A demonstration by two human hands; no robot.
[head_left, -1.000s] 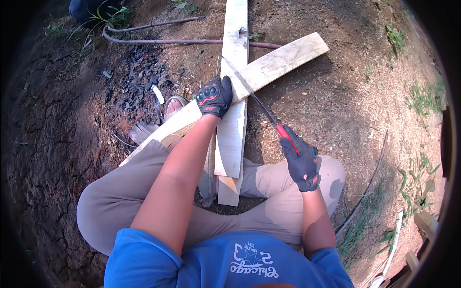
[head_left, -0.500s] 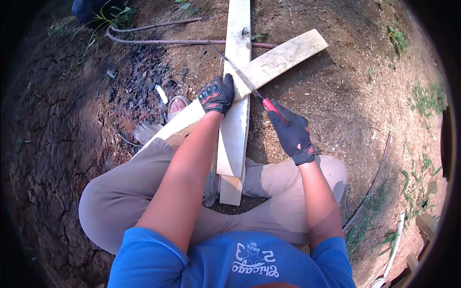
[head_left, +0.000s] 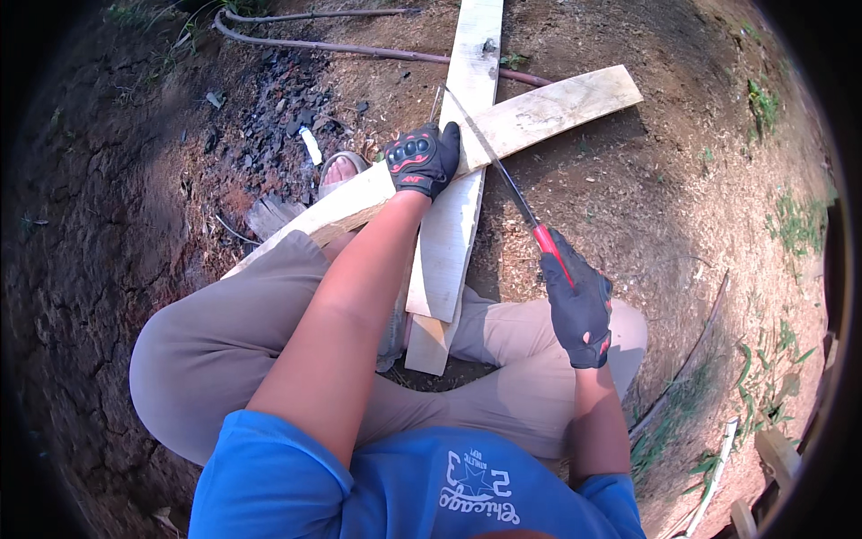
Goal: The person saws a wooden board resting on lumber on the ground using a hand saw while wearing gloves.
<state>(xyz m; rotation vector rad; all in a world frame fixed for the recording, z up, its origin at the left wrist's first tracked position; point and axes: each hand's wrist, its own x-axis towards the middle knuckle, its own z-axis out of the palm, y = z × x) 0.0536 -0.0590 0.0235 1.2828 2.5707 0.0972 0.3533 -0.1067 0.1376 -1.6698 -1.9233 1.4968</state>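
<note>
Fingers (head_left: 575, 256) of the right hand (head_left: 579, 305) are wrapping snugly around the red handle (head_left: 549, 247) of a handsaw (head_left: 525, 209), whose blade (head_left: 512, 189) is slanting up and left, lying crosswise over the long axis of a diagonal wooden plank (head_left: 561, 108). The left hand (head_left: 422, 162) (gloved in black, like the right) is resting palm-down on that plank, just left of the blade and nearer the crossing; whether its fingertips are curling under, I cannot tell. Beneath, another board (head_left: 476, 58) is running toward the view's top.
</note>
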